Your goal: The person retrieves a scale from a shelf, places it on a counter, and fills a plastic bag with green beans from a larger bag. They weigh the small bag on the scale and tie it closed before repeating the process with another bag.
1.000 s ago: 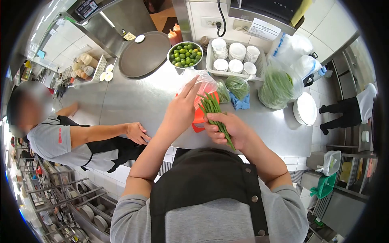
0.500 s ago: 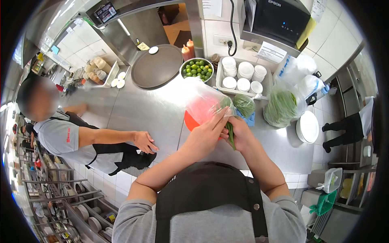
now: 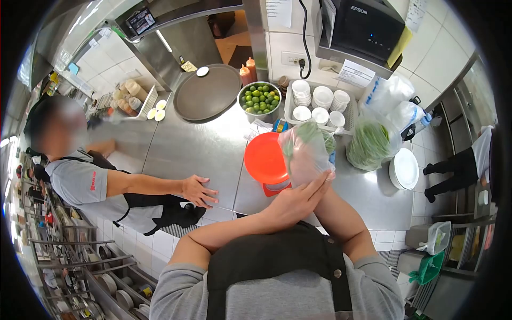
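Observation:
A clear plastic bag (image 3: 293,140) with green leaves (image 3: 311,132) in it is held up over the steel counter. My left hand (image 3: 298,201) is closed on the bag's open end, its fingers pressed together beside my right wrist. Inside the bag is my right hand (image 3: 309,166), close below the leaves; the plastic blurs its fingers, so their grip cannot be made out. Left of the bag, an orange-red plate (image 3: 265,158) rests on what looks like a small red scale (image 3: 276,190). Another bag of greens (image 3: 330,143) lies partly hidden behind.
Behind stand a bowl of limes (image 3: 259,100), a round tray (image 3: 207,95) and a basket (image 3: 349,124) of white cups. A large bag of greens (image 3: 369,141) and white bowls (image 3: 404,169) are at right. A co-worker's hand (image 3: 198,191) rests at the counter's left.
The bag has moved right, off the orange-red plate, and stands more upright. My right hand has gone into it, and the green stalks no longer stick out below. The co-worker's hand has shifted right.

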`<state>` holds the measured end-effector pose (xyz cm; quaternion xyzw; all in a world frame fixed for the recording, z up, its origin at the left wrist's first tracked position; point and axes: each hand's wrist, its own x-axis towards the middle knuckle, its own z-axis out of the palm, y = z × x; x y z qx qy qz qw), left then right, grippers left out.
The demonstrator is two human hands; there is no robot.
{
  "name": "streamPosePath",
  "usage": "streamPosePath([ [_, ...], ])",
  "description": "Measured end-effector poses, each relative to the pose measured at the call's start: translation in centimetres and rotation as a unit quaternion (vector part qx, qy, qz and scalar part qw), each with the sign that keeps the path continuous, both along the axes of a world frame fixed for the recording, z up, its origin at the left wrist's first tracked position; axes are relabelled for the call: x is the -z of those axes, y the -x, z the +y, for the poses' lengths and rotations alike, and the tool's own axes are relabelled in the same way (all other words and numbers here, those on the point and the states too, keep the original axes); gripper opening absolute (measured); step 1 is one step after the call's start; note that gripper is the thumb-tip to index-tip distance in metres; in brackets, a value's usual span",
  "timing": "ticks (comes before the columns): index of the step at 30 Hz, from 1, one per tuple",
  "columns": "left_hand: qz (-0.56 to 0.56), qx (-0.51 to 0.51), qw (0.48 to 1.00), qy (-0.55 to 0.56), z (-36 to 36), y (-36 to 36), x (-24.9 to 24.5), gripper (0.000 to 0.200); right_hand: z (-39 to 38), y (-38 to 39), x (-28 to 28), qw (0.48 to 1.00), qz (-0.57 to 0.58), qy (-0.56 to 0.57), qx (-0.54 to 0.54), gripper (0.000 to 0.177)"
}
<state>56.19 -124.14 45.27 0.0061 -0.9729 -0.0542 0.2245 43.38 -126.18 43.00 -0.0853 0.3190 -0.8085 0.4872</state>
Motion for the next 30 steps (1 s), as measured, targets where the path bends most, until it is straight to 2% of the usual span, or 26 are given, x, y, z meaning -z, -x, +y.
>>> streamPosePath([
  [3, 0.014, 0.005, 1.0, 0.014, -0.1, -0.1, 0.1, 0.067, -2.3, 0.8, 1.9, 0.986, 0.169, -0.006, 0.014, 0.008],
  [5, 0.009, 0.014, 1.0, 0.011, -0.1, -0.3, -0.2, 0.065, -4.0, 1.3, 3.9, 0.948, 0.315, -0.02, 0.045, 0.007],
  [7, -0.014, 0.024, 1.0, -0.006, -0.1, -0.5, -0.5, 0.063, -5.1, 1.4, 3.8, 0.909, 0.407, -0.039, 0.084, 0.006],
  [9, -0.051, 0.022, 0.998, -0.001, -0.2, -0.5, -0.8, 0.064, -5.3, 1.4, 2.7, 0.932, 0.349, -0.047, 0.084, 0.005],
  [10, -0.069, 0.021, 0.997, 0.002, -0.3, -0.5, -0.9, 0.064, -5.1, 1.0, 0.3, 0.976, 0.207, -0.033, 0.056, 0.006],
  [11, -0.048, 0.024, 0.998, -0.015, -0.3, -0.4, -0.8, 0.062, -5.1, 0.8, -1.0, 0.998, 0.061, -0.019, 0.027, 0.008],
  [16, 0.054, 0.029, 0.994, -0.091, -0.8, 0.2, 0.9, 0.063, -6.0, 1.0, 1.2, 0.998, -0.051, 0.03, -0.017, 0.01],
  [19, 0.104, -0.008, 0.973, -0.206, -1.1, 0.0, 0.3, 0.063, -5.3, 1.8, 2.7, 0.986, -0.131, 0.018, -0.102, 0.01],
  [22, 0.138, -0.042, 0.968, -0.205, -1.7, 0.1, -0.2, 0.069, -4.8, 2.6, 5.4, 0.961, -0.197, 0.006, -0.195, 0.014],
  [27, 0.209, -0.082, 0.957, -0.182, -2.8, -0.1, 0.1, 0.073, -4.8, 2.9, 6.0, 0.941, -0.163, -0.019, -0.295, 0.02],
  [28, 0.228, -0.093, 0.953, -0.174, -3.1, -0.1, 0.4, 0.073, -3.6, 2.4, 2.7, 0.949, -0.1, 0.009, -0.297, 0.022],
  [29, 0.22, -0.106, 0.946, -0.215, -3.5, -0.3, -0.2, 0.073, -2.4, 1.9, -0.2, 0.953, -0.037, 0.035, -0.297, 0.024],
  [30, 0.212, -0.118, 0.936, -0.256, -4.0, -0.6, -1.5, 0.073, -1.6, 1.1, -2.3, 0.96, -0.038, 0.004, -0.276, 0.022],
])
